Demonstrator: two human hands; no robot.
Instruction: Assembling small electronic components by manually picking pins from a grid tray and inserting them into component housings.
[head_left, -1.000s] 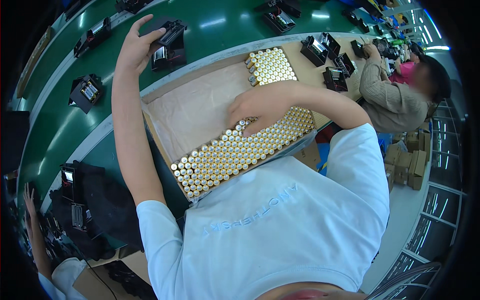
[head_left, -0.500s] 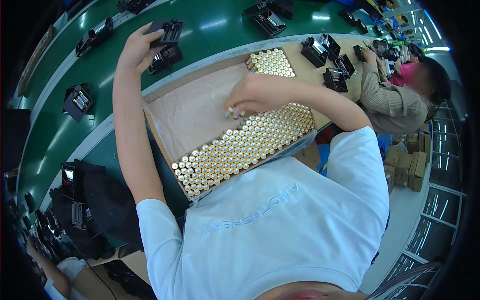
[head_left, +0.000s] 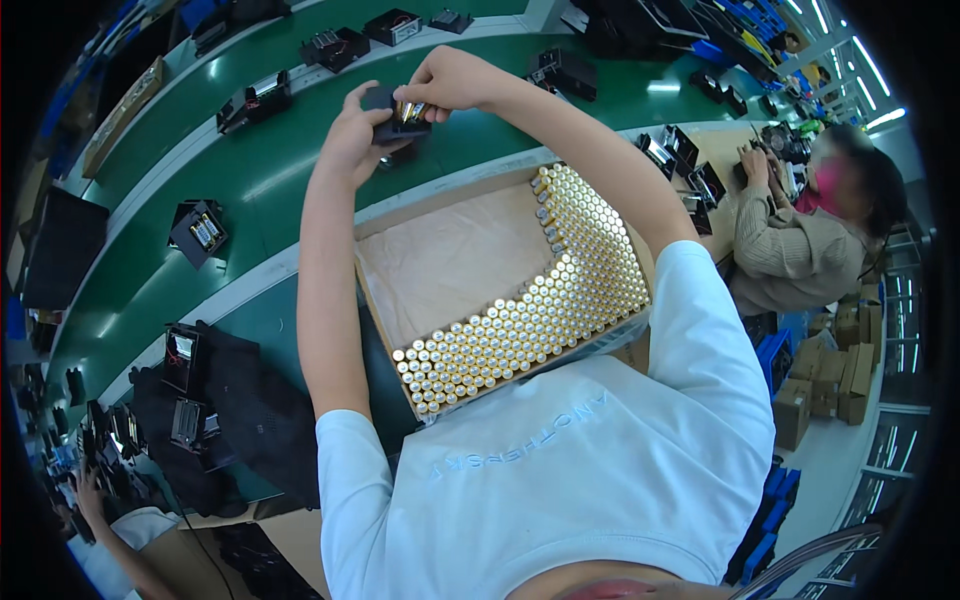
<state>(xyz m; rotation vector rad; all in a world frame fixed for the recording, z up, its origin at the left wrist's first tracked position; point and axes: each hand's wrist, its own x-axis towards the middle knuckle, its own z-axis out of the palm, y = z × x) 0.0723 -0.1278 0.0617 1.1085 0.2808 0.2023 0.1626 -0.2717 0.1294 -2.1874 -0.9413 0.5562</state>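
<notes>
Above the green conveyor, my left hand (head_left: 347,145) grips a black plastic battery box (head_left: 402,133) by its side, thumb on top. My right hand (head_left: 452,82) reaches across to it with fingers closed around several gold-and-silver cylindrical batteries (head_left: 409,111) at the box's open face. Whether any battery sits fully in its slot cannot be seen behind the fingers. Between my forearms lies a shallow cardboard carton (head_left: 385,318) lined with brown paper. Upright batteries (head_left: 500,335) stand packed along its near and right sides, and bare paper shows at the far left.
More black battery boxes lie on the green conveyor (head_left: 270,190), one with batteries inside (head_left: 198,230). Black cloth (head_left: 255,415) and other boxes lie at left. To the right, a co-worker (head_left: 805,225) sits at the bench near more black boxes (head_left: 690,165). Brown cartons (head_left: 825,380) stand beyond.
My right hand has moved from the carton up to the black box, carrying batteries. My left hand still holds the box, now lower and further right in the shifted view.
</notes>
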